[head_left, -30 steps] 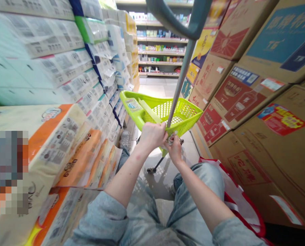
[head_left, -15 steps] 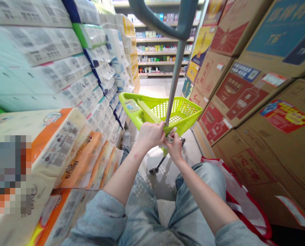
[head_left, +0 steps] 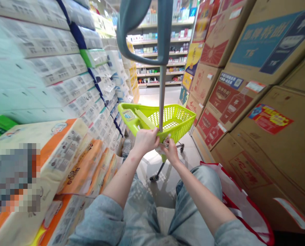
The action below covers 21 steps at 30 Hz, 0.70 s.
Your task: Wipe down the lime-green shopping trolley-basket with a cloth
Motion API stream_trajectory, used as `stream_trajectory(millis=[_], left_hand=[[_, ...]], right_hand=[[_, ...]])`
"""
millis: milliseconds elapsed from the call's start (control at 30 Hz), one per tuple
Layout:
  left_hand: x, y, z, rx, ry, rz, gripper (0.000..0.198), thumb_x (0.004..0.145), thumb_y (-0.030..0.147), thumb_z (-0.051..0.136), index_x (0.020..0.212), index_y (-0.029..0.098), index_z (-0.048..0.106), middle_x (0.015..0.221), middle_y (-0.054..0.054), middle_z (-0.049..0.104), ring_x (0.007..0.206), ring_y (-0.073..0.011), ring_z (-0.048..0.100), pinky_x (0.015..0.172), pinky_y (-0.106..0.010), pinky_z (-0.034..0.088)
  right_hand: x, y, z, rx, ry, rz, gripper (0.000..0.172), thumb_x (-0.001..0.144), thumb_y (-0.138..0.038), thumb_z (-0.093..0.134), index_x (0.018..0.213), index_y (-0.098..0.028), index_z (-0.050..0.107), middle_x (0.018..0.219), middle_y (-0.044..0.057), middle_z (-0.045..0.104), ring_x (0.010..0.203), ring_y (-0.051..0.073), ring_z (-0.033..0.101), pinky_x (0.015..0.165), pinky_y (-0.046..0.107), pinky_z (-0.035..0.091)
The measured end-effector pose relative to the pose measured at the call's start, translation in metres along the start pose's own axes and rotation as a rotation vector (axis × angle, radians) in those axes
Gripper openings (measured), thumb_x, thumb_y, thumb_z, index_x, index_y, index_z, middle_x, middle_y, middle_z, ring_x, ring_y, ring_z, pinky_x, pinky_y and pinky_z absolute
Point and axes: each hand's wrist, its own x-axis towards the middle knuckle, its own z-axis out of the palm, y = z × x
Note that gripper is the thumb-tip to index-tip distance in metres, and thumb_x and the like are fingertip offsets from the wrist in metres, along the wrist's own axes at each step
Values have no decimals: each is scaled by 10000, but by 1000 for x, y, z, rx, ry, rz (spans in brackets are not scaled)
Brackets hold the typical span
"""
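Observation:
A lime-green shopping cart basket [head_left: 184, 129] with a lattice wall stands in front of me on a wheeled base. Its grey metal pole [head_left: 162, 99] rises to a dark grey loop handle [head_left: 142, 60]. My left hand [head_left: 145, 140] is closed over the near rim, right beside the pole's foot. Just below and to the right, my right hand [head_left: 171, 151] pinches a crumpled whitish wipe [head_left: 160, 148] against the outer side of the basket. Whether the wipe is cloth or paper I cannot tell. The fingertips of both hands are partly hidden.
Wrapped paper packs [head_left: 72, 82] are stacked along the left, with orange-and-cream packs [head_left: 65, 147] nearer. Cardboard cartons [head_left: 257, 143] line the right. A red-and-white bag [head_left: 254, 212] lies by my right leg. Stocked shelves [head_left: 175, 44] stand at the aisle's far end.
The view has shifted, so the cart and both hands sit slightly lower and the pole more to the left. Both hands stay at the basket's near rim, the wipe still in the right.

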Motion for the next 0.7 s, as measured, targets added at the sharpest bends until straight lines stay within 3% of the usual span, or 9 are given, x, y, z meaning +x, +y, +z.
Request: stream_trajectory(millis=[133,300,467,567,700], left_hand=[[-2,1,-3,5,-1,-12,318,839,352,433,1062,166,562,827,-93,696,740,-233,660,635,-295,419],[-4,5,-9,28,-9,-69,393,817,325,453,1168,155,502,789,-91,696,761,-245,668,641,-294,429],[-5,9,-8,47,6,-100,459,833,327,417,1251,138,431,756,-80,692,733,-245,667,653,-301,440],[-6,8,-5,46,15,-107,498,838,343,408,1290,135,394,752,-83,691,723,-256,665,651,-314,443],[-8,6,-3,34,21,-84,526,841,353,409,1316,128,374,771,-89,697,724,-257,664,656,-317,439]], right_hand=[[12,-32,-16,121,6,-65,250,759,-411,601,827,-210,468,839,15,540,812,176,528,753,308,423],[25,-51,-28,217,101,-27,314,779,-441,599,962,-197,528,905,42,614,853,192,573,764,314,443],[38,-57,-21,-13,-22,-248,308,865,-369,489,1112,-192,535,1044,89,634,1008,231,561,908,395,393],[46,-57,-18,-137,-69,-336,251,904,-317,412,1078,-192,544,972,79,648,970,226,567,944,422,359],[54,-52,-18,-85,-125,-390,237,921,-332,359,893,-200,554,858,65,614,837,202,552,769,333,433]])
